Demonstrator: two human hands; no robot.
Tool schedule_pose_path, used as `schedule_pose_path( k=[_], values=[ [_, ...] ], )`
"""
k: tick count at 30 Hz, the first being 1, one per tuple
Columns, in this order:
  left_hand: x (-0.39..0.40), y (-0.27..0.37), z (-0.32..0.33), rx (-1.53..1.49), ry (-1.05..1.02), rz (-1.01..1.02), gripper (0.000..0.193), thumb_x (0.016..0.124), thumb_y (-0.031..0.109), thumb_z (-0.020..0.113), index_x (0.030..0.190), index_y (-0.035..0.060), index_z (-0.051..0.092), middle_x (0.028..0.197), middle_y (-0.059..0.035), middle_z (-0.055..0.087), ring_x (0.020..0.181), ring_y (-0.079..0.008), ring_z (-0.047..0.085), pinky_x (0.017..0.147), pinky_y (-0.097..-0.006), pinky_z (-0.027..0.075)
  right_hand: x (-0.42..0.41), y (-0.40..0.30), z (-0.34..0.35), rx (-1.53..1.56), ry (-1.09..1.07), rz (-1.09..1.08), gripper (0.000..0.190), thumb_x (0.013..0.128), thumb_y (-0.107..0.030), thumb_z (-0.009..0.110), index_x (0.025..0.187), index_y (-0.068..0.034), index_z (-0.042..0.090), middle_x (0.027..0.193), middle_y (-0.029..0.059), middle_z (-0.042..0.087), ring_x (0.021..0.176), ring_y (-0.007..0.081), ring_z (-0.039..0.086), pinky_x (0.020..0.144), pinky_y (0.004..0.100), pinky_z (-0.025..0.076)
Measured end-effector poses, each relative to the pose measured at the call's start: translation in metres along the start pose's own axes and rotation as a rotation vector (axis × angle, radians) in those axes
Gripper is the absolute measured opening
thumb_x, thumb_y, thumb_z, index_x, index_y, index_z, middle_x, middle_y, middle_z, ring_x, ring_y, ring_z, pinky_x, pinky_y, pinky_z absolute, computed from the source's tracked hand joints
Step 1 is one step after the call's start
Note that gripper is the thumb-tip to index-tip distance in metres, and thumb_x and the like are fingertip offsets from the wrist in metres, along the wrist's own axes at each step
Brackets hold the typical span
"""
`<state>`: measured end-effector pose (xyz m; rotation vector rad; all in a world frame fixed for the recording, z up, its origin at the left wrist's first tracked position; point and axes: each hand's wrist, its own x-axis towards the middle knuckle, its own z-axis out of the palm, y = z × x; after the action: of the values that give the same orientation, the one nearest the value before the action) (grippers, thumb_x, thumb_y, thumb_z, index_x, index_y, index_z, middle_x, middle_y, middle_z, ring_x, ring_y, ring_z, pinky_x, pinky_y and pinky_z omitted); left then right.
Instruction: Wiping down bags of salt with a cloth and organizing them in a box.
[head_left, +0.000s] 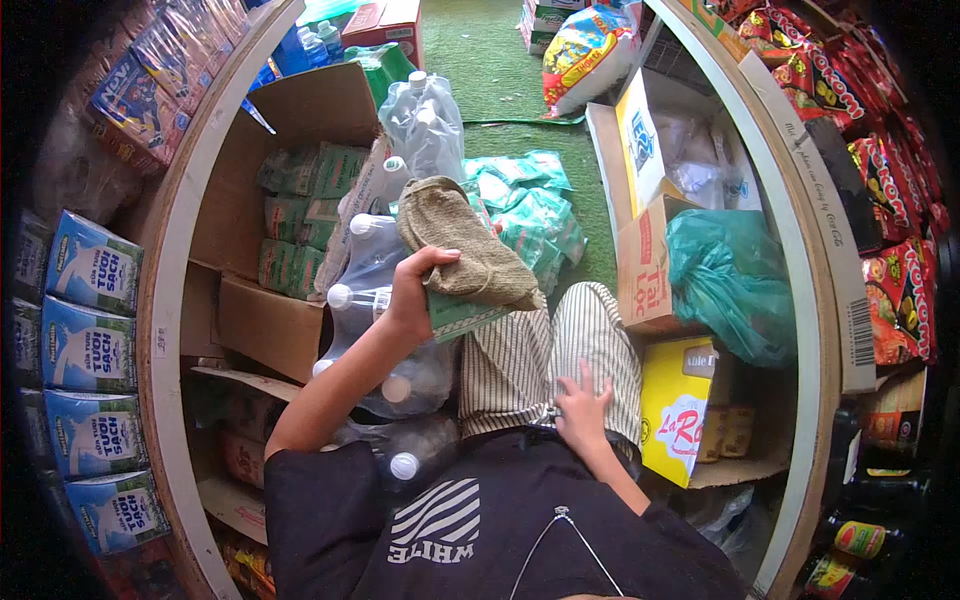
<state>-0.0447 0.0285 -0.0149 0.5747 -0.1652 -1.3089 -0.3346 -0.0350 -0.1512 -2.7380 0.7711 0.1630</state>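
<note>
My left hand (414, 292) grips a folded olive-brown cloth (469, 244) together with a flat green packet or card (463, 315), whose upper part lies hidden under the cloth. Both are held over my lap, in front of a pile of green plastic packets (529, 214) on the floor. My right hand (585, 409) rests on my striped trousers (596, 337) at the upper thigh, fingers spread and holding nothing. Left of my legs stand large clear plastic bottles (390, 300) with white caps, wrapped in film. Beside them an open cardboard box (315, 97) contains rows of green packets (289, 217).
Green matting (480, 45) covers the floor. Shelf frames curve along both sides, with milk cartons (90, 345) left and red noodle packs (896, 300) right. A teal plastic bag (731, 277), a yellow box (679, 412) and a filled sack (589, 56) stand on my right side.
</note>
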Motion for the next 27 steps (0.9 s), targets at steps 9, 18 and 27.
schedule_pose_path(
  k=[9,18,27],
  values=[
    [0.000,0.004,-0.003,-0.057,-0.044,0.031,0.061,0.072,0.021,0.043,0.128,-0.0032,0.033,0.127,-0.0177,0.044,0.117,-0.0316,0.044,0.102,-0.0449,0.032,0.057,-0.043,-0.086,0.604,0.284,-0.183,0.058,0.062,-0.008,0.059,0.119,-0.014,0.052,0.135,0.0234,0.031,0.126,0.0384,0.030,0.102,0.0452,0.026],
    [-0.003,0.006,0.006,0.081,0.154,0.124,0.057,0.080,0.035,0.040,0.127,0.0038,0.038,0.125,-0.0150,0.047,0.115,-0.0268,0.047,0.100,-0.0413,0.034,0.181,-0.130,-0.158,0.419,0.528,-0.515,0.052,0.084,-0.026,0.047,0.132,-0.008,0.040,0.139,0.0144,0.034,0.130,0.0332,0.027,0.104,0.0458,0.019],
    [-0.002,0.004,-0.014,-0.148,-0.145,0.102,0.086,0.082,0.070,0.025,0.136,0.0029,0.025,0.136,-0.0205,0.032,0.121,-0.0397,0.037,0.101,-0.0486,0.031,0.123,-0.147,-0.125,0.584,0.421,-0.457,0.057,0.081,-0.027,0.049,0.133,-0.007,0.036,0.140,0.0126,0.032,0.132,0.0301,0.025,0.107,0.0480,0.010]
  ],
)
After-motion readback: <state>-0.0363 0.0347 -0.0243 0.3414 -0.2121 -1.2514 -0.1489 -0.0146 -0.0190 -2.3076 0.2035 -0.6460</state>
